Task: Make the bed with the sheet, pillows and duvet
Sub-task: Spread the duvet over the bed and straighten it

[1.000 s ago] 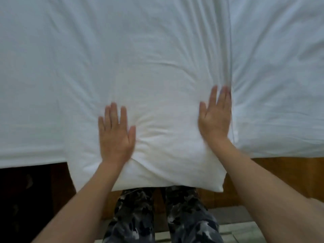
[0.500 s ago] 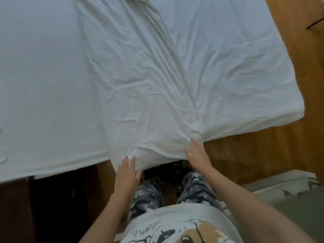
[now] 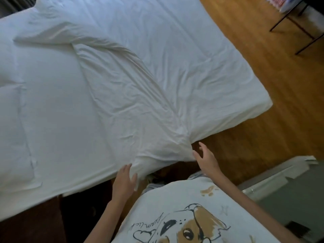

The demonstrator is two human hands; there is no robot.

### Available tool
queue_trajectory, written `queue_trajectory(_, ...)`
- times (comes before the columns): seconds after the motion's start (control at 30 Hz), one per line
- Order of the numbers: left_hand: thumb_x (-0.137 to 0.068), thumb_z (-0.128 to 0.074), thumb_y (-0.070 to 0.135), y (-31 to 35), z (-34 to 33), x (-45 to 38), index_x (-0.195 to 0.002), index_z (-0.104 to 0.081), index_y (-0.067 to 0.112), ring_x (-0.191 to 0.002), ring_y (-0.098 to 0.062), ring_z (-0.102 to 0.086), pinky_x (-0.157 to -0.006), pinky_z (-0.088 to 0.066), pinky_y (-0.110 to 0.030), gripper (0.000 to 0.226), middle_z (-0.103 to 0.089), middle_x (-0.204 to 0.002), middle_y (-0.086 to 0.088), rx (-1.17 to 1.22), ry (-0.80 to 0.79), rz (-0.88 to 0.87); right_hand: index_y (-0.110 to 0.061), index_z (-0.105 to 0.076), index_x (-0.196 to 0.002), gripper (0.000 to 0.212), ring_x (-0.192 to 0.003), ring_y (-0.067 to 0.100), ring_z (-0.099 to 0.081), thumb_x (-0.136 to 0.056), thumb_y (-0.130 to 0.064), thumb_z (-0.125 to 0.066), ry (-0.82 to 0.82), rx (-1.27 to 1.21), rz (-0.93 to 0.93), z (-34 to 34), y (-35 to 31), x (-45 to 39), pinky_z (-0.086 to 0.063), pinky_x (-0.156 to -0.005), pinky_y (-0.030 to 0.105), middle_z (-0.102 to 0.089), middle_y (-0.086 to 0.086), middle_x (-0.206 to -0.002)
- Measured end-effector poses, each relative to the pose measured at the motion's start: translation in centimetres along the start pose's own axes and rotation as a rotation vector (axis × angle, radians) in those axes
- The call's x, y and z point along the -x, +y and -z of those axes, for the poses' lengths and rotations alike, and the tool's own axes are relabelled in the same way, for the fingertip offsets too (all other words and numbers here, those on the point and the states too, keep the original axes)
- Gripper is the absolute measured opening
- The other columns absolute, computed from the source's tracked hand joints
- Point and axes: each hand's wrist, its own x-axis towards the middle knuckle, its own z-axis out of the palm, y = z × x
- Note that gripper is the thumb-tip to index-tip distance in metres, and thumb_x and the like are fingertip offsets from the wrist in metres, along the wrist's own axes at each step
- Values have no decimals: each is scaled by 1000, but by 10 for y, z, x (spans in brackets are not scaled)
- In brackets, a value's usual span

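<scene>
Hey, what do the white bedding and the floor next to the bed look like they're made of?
White bedding: woven fabric, likely cotton or a blend, matte; it shows fine creases and bunches into soft folds near both hands. Floor: wood or wood-look laminate, warm brown with a slight sheen; plank lines and grain streaks show, though the picture can't settle which.

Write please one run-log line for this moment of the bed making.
stage: arranging white cover at bed edge | left hand: open, touching cover corner | right hand: open, beside bunched cover | floor: wood
</scene>
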Motion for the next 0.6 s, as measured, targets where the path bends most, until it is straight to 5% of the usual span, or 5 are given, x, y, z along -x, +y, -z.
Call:
queue_trajectory(0.3,-97,-55,27,221,-67,-23,-144,-43,16,-140,-19,-34,-109,-33,-35,50,-39,-151,-4,25,102,-183,-25,-28,-149,63,-137,18,-34,-95,-51,-48,31,4,148,165,71,-44,-37,-107,37,-39,0,-148)
queue_trajectory(0.6,-97,-55,31,458,-142,-30,-143,-45,20,-139,-19,-35,-107,-37,-36,48,-38,-152,-1,-71,-14,-502,-33,-31,-145,61,-133,17,-37,-92,-53,-50,249,-157,-25,345,190,-65,-36,-100,35,-42,-4,-145)
